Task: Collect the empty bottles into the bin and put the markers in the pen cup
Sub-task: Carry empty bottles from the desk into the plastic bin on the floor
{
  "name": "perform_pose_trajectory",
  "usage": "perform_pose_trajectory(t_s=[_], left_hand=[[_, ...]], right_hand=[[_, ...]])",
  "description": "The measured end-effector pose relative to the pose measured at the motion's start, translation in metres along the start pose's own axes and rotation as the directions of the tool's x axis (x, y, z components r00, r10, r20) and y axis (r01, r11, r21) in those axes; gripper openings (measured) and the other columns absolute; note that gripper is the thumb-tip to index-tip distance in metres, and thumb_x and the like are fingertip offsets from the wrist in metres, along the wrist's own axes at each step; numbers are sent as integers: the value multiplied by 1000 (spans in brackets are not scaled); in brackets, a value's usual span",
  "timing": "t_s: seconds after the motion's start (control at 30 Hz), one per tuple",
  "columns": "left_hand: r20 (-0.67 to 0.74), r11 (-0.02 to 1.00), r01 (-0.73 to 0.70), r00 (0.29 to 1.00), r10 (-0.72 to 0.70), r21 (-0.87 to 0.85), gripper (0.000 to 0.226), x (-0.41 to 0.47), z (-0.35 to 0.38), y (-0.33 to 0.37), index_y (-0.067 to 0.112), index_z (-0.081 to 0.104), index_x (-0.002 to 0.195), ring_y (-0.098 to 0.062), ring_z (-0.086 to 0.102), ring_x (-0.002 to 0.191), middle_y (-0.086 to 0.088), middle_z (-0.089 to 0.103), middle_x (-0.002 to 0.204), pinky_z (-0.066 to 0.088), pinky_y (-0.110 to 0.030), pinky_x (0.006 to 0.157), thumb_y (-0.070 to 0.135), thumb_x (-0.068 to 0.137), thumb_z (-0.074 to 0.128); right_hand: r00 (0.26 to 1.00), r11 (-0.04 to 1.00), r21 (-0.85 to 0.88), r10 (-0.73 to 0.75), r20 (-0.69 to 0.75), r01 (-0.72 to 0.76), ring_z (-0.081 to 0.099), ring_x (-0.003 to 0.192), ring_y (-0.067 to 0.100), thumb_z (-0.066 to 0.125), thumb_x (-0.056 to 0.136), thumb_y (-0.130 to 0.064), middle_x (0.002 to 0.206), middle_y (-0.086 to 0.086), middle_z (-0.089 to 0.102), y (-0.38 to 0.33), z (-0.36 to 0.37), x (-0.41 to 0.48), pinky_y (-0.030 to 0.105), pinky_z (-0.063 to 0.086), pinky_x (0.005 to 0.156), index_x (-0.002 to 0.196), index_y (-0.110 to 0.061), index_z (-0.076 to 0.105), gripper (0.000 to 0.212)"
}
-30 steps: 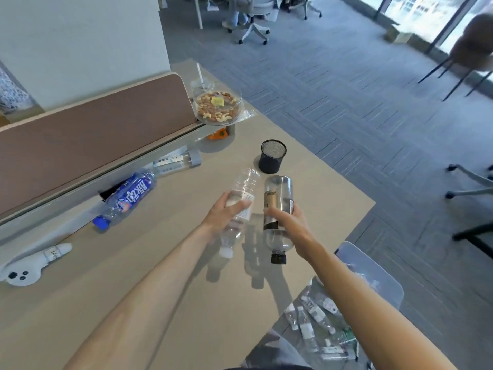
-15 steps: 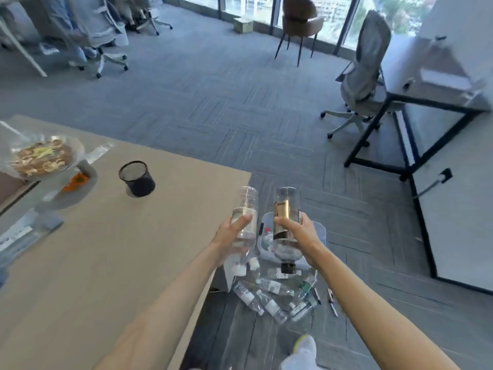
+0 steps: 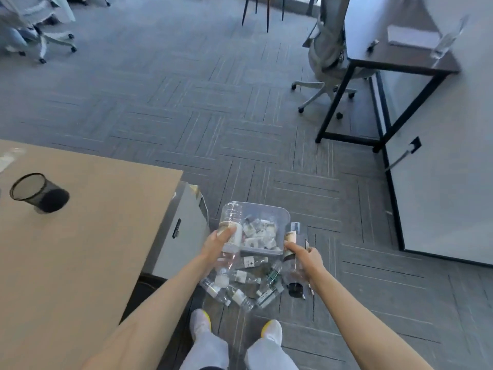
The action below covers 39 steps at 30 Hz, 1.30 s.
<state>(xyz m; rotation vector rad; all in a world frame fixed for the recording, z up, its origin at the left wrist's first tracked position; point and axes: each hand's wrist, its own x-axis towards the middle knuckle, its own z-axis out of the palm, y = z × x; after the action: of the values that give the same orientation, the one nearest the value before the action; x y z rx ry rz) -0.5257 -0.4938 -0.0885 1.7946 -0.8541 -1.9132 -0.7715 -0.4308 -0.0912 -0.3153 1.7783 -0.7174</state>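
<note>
My left hand grips a clear bottle with a white label and white cap, cap end toward me. My right hand grips a clear bottle with a brown label and black cap, also cap down. Both bottles hang over a clear plastic bin on the floor, which holds several empty bottles. The black mesh pen cup stands on the tan table at the left. No markers are in view.
A grey drawer cabinet stands under the table's right edge, beside the bin. My feet stand just before the bin. A black-framed desk and an office chair are at the back right on grey carpet.
I have turned from the table to the floor bin. Both hands carried their bottles off the table and lowered them over the bin.
</note>
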Motion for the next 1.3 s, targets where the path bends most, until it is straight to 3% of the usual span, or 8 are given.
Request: perform_pose_trajectory(t_s=[0.17,0.27,0.43,0.6,0.7,0.8,0.93,1.3], left_hand=[[23,996,85,996,-86,40,54,49,6,7,15,48,129,-28,67,86,-12,62,112,59,-35,66,49,89,62],[7,992,103,995,-104,68,62,112,-2,-8,16,47,127,-28,68,92,-16,62,117,60,-36,69,56,83,65],[-90,987,110,991,-99,119,86,235,-24,-63,17,52,126,-28,68,100,-12,67,115,57,-45,87,75,64,67],[-60,960,124,992,-112,252,49,321,-20,-102,27,40,121,-13,62,91,9,55,102,48,-15,48,58,87,59],[-71,947,60,997,-40,314,55,355,-16,-111,23,45,128,-4,58,89,12,57,102,46,-14,53,56,87,60],[-107,940,86,993,-53,330,74,368,-12,-125,19,39,141,-13,60,98,3,58,117,48,-24,69,62,84,60],[-92,910,161,986,-136,382,70,353,-4,-135,20,37,140,-9,59,82,5,56,107,47,-22,59,56,86,61],[-47,883,247,967,-250,399,85,343,16,-121,22,20,143,-24,64,91,-7,53,114,57,-42,79,41,75,68]], right_hand=[[992,996,15,89,94,-91,67,86,30,79,69,-43,104,14,65,5,20,51,45,56,77,117,-7,46,68],[978,988,-88,141,153,-128,63,102,33,76,60,-43,117,12,57,15,43,115,46,55,79,125,-21,36,79],[978,975,-208,118,173,-81,51,123,33,77,65,-44,140,12,47,40,91,260,47,44,100,146,-9,30,100],[992,981,-196,28,121,-4,48,125,31,74,81,-40,146,8,40,59,123,386,48,43,101,151,-11,23,92],[998,985,-169,-32,45,39,45,131,32,67,86,-46,156,4,30,73,125,423,52,49,96,155,-23,14,89],[1000,946,-325,7,-17,-12,39,138,32,60,90,-46,159,7,26,103,117,416,52,43,105,156,-17,14,85],[990,886,-458,122,76,-74,41,137,28,61,90,-44,155,8,36,145,98,365,43,37,111,153,-17,27,76],[985,899,-426,149,83,-101,43,135,26,57,92,-43,151,7,41,134,73,322,41,37,109,150,-20,33,67]])
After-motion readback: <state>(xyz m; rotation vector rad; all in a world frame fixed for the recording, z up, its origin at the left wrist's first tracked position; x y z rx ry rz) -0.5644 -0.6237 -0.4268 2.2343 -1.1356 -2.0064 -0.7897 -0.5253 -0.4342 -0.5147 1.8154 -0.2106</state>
